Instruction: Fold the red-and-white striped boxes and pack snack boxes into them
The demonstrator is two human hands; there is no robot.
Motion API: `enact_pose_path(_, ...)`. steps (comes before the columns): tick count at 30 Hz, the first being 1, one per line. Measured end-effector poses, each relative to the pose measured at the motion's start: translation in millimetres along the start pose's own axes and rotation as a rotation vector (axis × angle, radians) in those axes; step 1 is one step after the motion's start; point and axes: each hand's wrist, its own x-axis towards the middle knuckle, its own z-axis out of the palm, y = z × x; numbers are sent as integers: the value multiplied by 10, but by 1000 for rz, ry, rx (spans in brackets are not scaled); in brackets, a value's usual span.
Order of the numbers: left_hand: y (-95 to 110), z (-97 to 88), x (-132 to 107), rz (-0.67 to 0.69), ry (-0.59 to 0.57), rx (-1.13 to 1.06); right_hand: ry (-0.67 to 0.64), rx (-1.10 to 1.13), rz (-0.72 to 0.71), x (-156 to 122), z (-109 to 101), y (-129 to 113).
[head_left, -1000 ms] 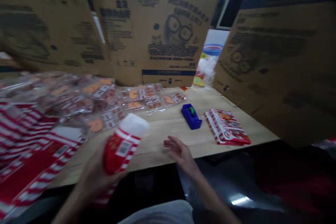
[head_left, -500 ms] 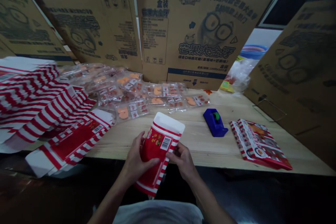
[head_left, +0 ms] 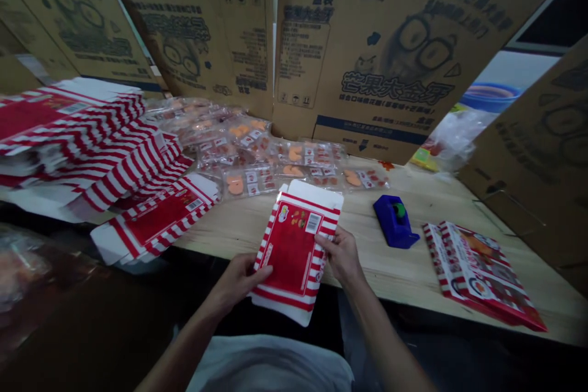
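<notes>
Between left hand [head_left: 242, 277] and right hand [head_left: 343, 252], a smooth card carton [head_left: 287, 254]; beyond, glossy plastic packets [head_left: 250, 181], matt cardboard panels [head_left: 351, 49], a wooden counter [head_left: 362, 220].

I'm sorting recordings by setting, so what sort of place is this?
Probably a small packing workspace: a pile of red-striped cartons, many clear sachets and a blue tape dispenser share one wooden table.
</notes>
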Motion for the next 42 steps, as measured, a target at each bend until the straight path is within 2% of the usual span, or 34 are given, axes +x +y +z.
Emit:
enact_pose_path(6,-135,72,-214,1,93,-63,-31,-21,-6,44,25,55)
enact_pose_path(16,-118,9,-430,-49,-90,21,-77,34,65,-148,-17,155)
enact_pose_path(18,-48,26,-419,15,-76,11,-107,15,104,-239,-14,187)
enact_pose_path(23,77,86,-259,303,102,-163,-266,-25,210,-514,59,319)
enact_pose_path(25,45,82,-200,322,105,-202,-230,-34,164,-570,60,372)
enact_pose_path(29,-75,33,-158,264,38,-257,-131,-146,0,-578,-18,425)
enact_pose_path(36,-147,-76,-95,180,-5,-282,-110,-271,-33,-529,-112,385)
enact_pose_path(38,-154,-104,-56,178,31,-245,-122,-323,-61,-492,-129,376)
enact_pose_path(42,-192,-142,58,155,195,-222,-113,-469,-122,-400,-141,406)
